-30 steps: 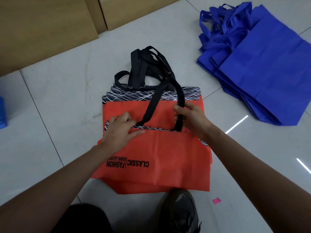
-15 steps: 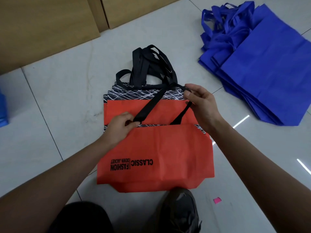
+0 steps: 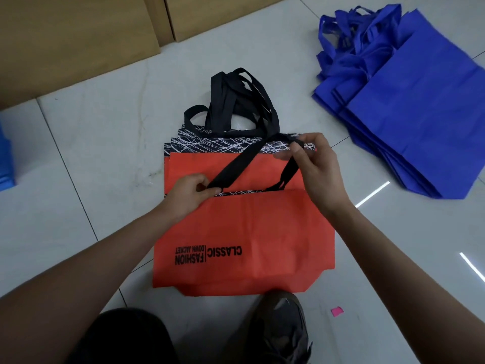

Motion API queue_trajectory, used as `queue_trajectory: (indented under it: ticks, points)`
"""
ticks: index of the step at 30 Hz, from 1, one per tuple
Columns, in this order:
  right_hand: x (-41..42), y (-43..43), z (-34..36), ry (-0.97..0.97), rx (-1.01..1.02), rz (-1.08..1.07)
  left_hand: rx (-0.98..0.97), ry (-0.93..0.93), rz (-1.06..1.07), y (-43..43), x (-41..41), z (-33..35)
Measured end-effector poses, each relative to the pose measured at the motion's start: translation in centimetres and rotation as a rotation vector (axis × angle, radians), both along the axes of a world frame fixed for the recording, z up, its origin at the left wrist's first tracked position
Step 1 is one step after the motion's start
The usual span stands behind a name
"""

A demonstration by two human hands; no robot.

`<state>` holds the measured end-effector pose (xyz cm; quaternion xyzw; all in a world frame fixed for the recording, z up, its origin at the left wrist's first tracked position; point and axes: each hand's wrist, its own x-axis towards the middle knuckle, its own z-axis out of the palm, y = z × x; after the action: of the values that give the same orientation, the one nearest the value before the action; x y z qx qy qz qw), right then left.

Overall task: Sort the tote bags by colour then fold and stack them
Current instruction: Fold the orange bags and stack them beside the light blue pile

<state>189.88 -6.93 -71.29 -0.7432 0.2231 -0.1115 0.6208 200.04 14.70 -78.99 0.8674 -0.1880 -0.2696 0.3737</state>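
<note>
A stack of orange tote bags (image 3: pixel 199 166) with black-and-white patterned top bands lies on the floor before me. The top orange bag (image 3: pixel 262 232), printed "CLASSIC FASHION", sits lower on the stack. Its black handle strap (image 3: pixel 236 166) stretches up across the stack. My left hand (image 3: pixel 190 191) pinches the strap's base at the top bag's upper edge. My right hand (image 3: pixel 312 166) pinches the strap's loop end over the patterned band. A pile of blue tote bags (image 3: pixel 420 101) lies at the upper right.
Other black handles (image 3: pixel 236 101) bunch beyond the orange stack. Wooden cabinet fronts (image 3: pixel 78 35) stand at the back. Another blue item (image 3: pixel 5 158) shows at the left edge. My dark shoe (image 3: pixel 280 327) is under the bag's near edge, with a pink scrap (image 3: pixel 336 311) beside it.
My right hand has pulled the black strap up and away, from the top bag's edge to over the patterned band. My left hand has closed onto the strap's base.
</note>
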Motion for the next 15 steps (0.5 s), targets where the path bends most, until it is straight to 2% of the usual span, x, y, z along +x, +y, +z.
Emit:
queue_trajectory:
  ticks: [2,6,11,13,15]
  points:
    - [-0.4,0.5,-0.4,0.009,-0.040,0.012,-0.014,0.004,0.016,0.0,-0.1,-0.1]
    - [-0.8,0.9,-0.4,-0.041,-0.044,0.011,-0.005,-0.068,-0.092,0.2,-0.2,0.1]
    - [-2.0,1.0,-0.3,-0.021,-0.194,0.096,0.124,-0.589,-0.174,2.4,-1.7,1.5]
    - [-2.5,1.2,0.0,-0.005,-0.224,0.120,0.247,-0.659,-0.271,3.5,-2.6,1.2]
    - [-3.3,1.5,0.3,-0.039,-0.366,0.190,0.359,-0.617,-0.336,4.4,-3.3,0.4]
